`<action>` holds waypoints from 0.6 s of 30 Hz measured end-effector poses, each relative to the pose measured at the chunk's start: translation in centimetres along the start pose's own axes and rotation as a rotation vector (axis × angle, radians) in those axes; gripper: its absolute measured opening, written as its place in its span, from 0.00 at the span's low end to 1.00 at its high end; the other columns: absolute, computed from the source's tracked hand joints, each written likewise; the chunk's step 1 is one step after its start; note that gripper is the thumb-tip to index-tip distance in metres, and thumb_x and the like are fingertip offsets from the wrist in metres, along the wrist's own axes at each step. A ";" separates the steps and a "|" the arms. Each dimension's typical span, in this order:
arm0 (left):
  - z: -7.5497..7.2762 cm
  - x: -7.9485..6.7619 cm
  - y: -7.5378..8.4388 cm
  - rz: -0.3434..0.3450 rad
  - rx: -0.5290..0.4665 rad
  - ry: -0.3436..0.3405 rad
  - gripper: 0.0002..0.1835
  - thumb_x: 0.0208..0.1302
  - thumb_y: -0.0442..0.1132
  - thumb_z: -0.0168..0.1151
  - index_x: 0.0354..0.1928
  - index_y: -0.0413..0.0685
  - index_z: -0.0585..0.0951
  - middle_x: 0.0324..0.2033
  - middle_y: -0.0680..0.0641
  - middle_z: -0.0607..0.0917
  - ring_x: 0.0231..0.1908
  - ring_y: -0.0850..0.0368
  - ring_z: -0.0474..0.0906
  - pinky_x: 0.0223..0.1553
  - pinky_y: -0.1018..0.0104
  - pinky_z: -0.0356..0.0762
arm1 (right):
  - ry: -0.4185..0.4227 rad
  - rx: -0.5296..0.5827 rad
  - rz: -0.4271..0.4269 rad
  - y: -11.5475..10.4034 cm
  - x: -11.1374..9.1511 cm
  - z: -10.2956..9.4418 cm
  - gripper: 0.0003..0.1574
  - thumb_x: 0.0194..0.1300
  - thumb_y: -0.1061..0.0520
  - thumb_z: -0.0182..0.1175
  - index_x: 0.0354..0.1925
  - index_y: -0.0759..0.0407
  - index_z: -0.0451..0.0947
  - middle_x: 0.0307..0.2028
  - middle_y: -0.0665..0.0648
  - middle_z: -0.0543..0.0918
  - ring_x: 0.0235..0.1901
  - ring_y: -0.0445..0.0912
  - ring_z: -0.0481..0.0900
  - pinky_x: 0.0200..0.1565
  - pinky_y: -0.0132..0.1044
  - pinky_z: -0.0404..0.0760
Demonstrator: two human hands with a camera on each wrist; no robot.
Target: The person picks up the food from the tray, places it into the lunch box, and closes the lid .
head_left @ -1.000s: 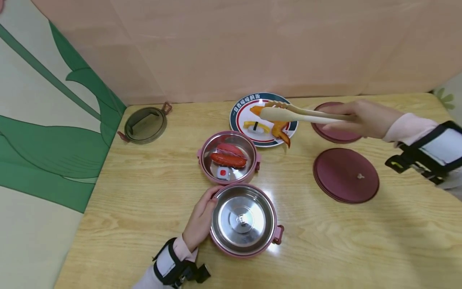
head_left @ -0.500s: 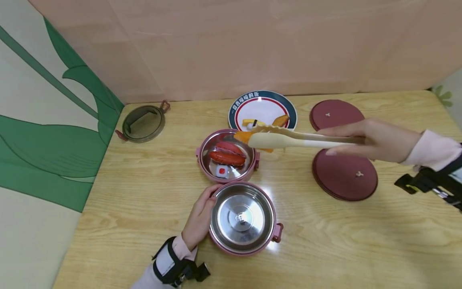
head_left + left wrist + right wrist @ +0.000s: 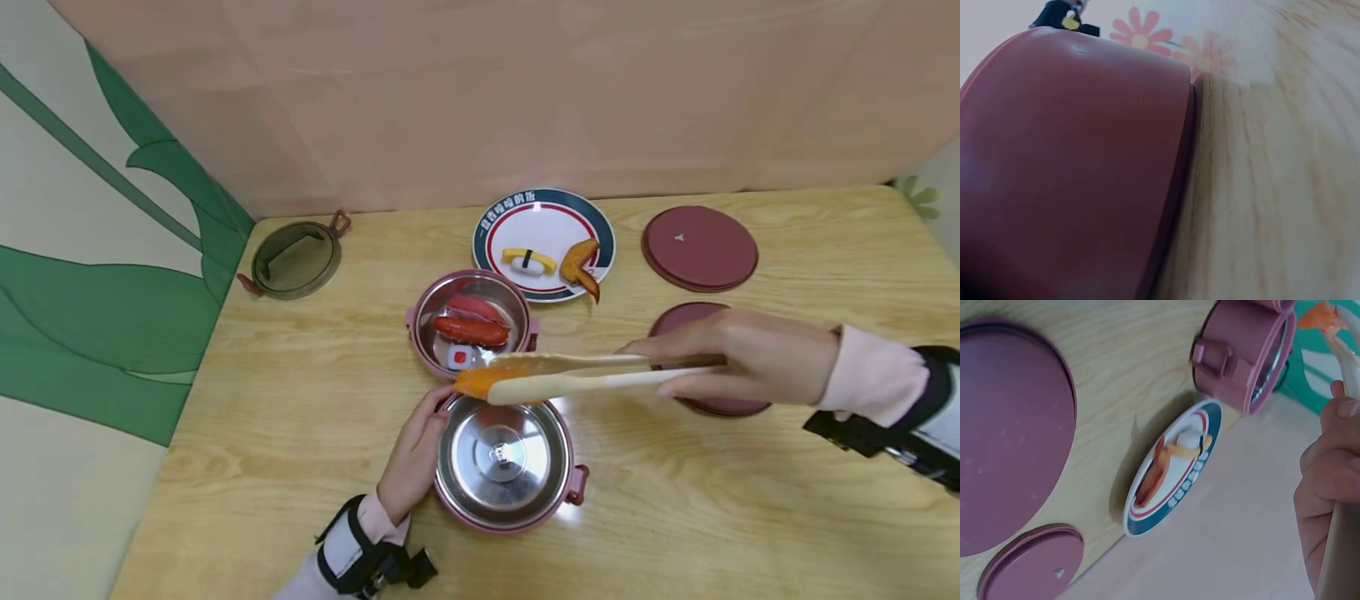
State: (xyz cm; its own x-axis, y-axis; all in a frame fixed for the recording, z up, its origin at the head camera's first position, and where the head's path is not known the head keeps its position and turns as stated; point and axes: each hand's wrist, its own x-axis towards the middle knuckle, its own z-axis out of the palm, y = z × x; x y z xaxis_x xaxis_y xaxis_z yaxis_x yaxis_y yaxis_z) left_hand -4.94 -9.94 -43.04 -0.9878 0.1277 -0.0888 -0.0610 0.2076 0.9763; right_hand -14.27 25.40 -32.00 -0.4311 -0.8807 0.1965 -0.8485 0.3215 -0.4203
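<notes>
My right hand (image 3: 738,354) grips cream-coloured tongs (image 3: 592,382), whose tips pinch an orange toy food piece (image 3: 474,383). The piece hangs over the far rim of a pink, steel-lined lunch box tier (image 3: 501,467) with nothing inside. At that tier's left side, my left hand (image 3: 411,454) holds its rim. Just behind stands a second pink tier (image 3: 424,346). It contains a red sausage (image 3: 471,331), a pinkish-red food piece (image 3: 477,309) and a white block with a red centre (image 3: 460,357). In the right wrist view the orange piece (image 3: 1321,317) shows between the tong tips.
A white plate with a dark blue rim (image 3: 542,218) holds a toy chicken wing (image 3: 578,263) and egg sushi (image 3: 529,261). Two maroon lids (image 3: 701,250) lie at right, one partly under the right hand. A handled clear lid (image 3: 296,260) lies back left, near the wall.
My right hand has carried the orange piece in the tongs from the plate, past the far tier, to the near tier's far rim. The left hand stays on the near tier.
</notes>
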 end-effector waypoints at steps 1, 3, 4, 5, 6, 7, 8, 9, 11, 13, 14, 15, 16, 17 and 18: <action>0.0 0.0 0.0 -0.002 -0.003 0.000 0.20 0.73 0.29 0.38 0.62 0.36 0.71 0.62 0.38 0.74 0.66 0.46 0.66 0.70 0.49 0.59 | 0.004 -0.011 -0.018 -0.2 0.1 0.2 0.30 0.53 0.54 0.73 0.55 0.55 0.81 0.42 0.43 0.85 0.36 0.27 0.76 0.38 0.15 0.73; 0.0 -0.1 0.0 -0.006 -0.002 0.005 0.20 0.73 0.29 0.38 0.62 0.36 0.71 0.62 0.38 0.74 0.66 0.46 0.66 0.70 0.49 0.58 | -0.002 -0.008 -0.030 -0.5 0.2 0.5 0.28 0.55 0.51 0.71 0.54 0.57 0.81 0.38 0.41 0.85 0.30 0.25 0.72 0.31 0.15 0.71; 0.0 -0.1 0.0 -0.007 -0.004 0.006 0.20 0.73 0.29 0.38 0.62 0.36 0.71 0.62 0.38 0.75 0.66 0.46 0.67 0.70 0.49 0.58 | -0.007 -0.016 -0.031 -0.7 0.3 0.6 0.27 0.56 0.49 0.70 0.54 0.57 0.82 0.36 0.40 0.83 0.28 0.24 0.69 0.28 0.15 0.69; 0.0 -0.1 0.0 -0.006 -0.004 0.009 0.20 0.73 0.29 0.38 0.62 0.36 0.72 0.61 0.38 0.75 0.65 0.46 0.67 0.70 0.49 0.58 | -0.011 -0.029 -0.030 -0.9 0.3 0.7 0.27 0.57 0.48 0.70 0.53 0.57 0.82 0.35 0.39 0.83 0.27 0.24 0.68 0.27 0.15 0.68; 0.0 -0.1 0.0 -0.007 -0.004 0.009 0.20 0.73 0.29 0.38 0.62 0.36 0.72 0.61 0.38 0.75 0.65 0.46 0.67 0.70 0.49 0.58 | -0.019 -0.038 -0.025 -1.0 0.4 0.7 0.27 0.57 0.48 0.70 0.52 0.57 0.82 0.33 0.37 0.81 0.26 0.23 0.66 0.25 0.15 0.66; 0.0 -0.1 0.0 -0.010 -0.002 0.009 0.20 0.73 0.29 0.38 0.62 0.37 0.72 0.61 0.39 0.75 0.65 0.47 0.67 0.70 0.49 0.58 | -0.024 -0.053 -0.018 -1.2 0.4 0.8 0.26 0.57 0.47 0.70 0.52 0.56 0.83 0.32 0.36 0.81 0.25 0.23 0.65 0.24 0.15 0.66; 0.0 -0.1 0.0 -0.012 -0.003 0.009 0.20 0.73 0.29 0.38 0.62 0.37 0.72 0.61 0.39 0.75 0.65 0.47 0.67 0.70 0.49 0.58 | -0.031 -0.067 -0.012 -1.3 0.5 0.9 0.26 0.57 0.47 0.70 0.52 0.55 0.83 0.32 0.35 0.80 0.25 0.22 0.64 0.24 0.15 0.65; 0.1 -0.1 0.0 -0.012 -0.004 0.012 0.20 0.73 0.29 0.38 0.62 0.37 0.72 0.61 0.39 0.75 0.65 0.47 0.67 0.70 0.49 0.58 | -0.037 -0.085 -0.010 -1.5 0.5 0.9 0.26 0.57 0.46 0.69 0.53 0.53 0.83 0.31 0.34 0.80 0.24 0.22 0.64 0.23 0.15 0.64; 0.1 -0.1 0.0 -0.013 -0.006 0.014 0.20 0.73 0.28 0.38 0.62 0.37 0.72 0.61 0.39 0.75 0.65 0.47 0.67 0.70 0.49 0.58 | -0.053 -0.117 -0.009 -1.7 0.6 1.1 0.26 0.58 0.44 0.68 0.54 0.51 0.82 0.30 0.33 0.79 0.24 0.22 0.63 0.22 0.16 0.63; 0.2 -0.1 0.1 -0.012 -0.010 0.016 0.20 0.72 0.28 0.38 0.62 0.37 0.72 0.61 0.39 0.75 0.65 0.47 0.67 0.70 0.49 0.58 | -0.073 -0.142 -0.002 -1.8 0.6 1.2 0.27 0.60 0.42 0.66 0.55 0.48 0.81 0.29 0.33 0.77 0.22 0.22 0.62 0.21 0.16 0.61; 0.3 -0.1 0.1 -0.010 -0.013 0.018 0.20 0.72 0.28 0.38 0.61 0.36 0.72 0.61 0.39 0.75 0.65 0.47 0.67 0.70 0.50 0.59 | -0.084 -0.155 0.002 -1.9 0.6 1.3 0.27 0.61 0.40 0.64 0.56 0.47 0.80 0.28 0.32 0.76 0.22 0.23 0.61 0.20 0.17 0.60; 0.3 -0.1 0.1 -0.006 -0.013 0.021 0.20 0.72 0.28 0.39 0.61 0.36 0.72 0.60 0.39 0.76 0.64 0.47 0.68 0.70 0.50 0.59 | -0.092 -0.173 0.006 -2.0 0.6 1.4 0.27 0.62 0.39 0.63 0.56 0.46 0.80 0.28 0.32 0.75 0.21 0.23 0.60 0.19 0.18 0.60; 0.4 -0.1 0.1 -0.004 -0.014 0.023 0.20 0.72 0.28 0.39 0.61 0.36 0.72 0.60 0.39 0.76 0.64 0.47 0.68 0.70 0.51 0.59 | -0.102 -0.192 0.012 -2.2 0.6 1.5 0.27 0.62 0.38 0.62 0.56 0.46 0.80 0.28 0.33 0.76 0.20 0.23 0.60 0.18 0.18 0.59; 0.5 -0.1 0.1 -0.001 -0.016 0.026 0.20 0.72 0.27 0.39 0.61 0.36 0.73 0.60 0.39 0.76 0.64 0.47 0.68 0.69 0.52 0.60 | -0.108 -0.212 0.018 -2.3 0.6 1.6 0.27 0.62 0.37 0.62 0.56 0.45 0.80 0.27 0.34 0.76 0.18 0.24 0.59 0.17 0.19 0.59; 0.6 -0.1 0.2 -0.001 -0.018 0.029 0.20 0.72 0.27 0.39 0.61 0.36 0.73 0.60 0.39 0.76 0.64 0.47 0.68 0.69 0.53 0.60 | -0.113 -0.230 0.022 -2.4 0.6 1.7 0.27 0.62 0.37 0.61 0.56 0.44 0.80 0.27 0.34 0.76 0.17 0.25 0.58 0.16 0.20 0.58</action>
State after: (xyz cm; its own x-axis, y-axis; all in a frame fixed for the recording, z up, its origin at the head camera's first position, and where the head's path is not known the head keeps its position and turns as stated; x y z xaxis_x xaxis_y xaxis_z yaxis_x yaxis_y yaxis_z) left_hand -4.73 -9.38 -42.99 -0.9915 0.0996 -0.0839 -0.0638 0.1906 0.9796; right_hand -12.00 23.56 -32.35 -0.4237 -0.9019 0.0838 -0.8926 0.4000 -0.2079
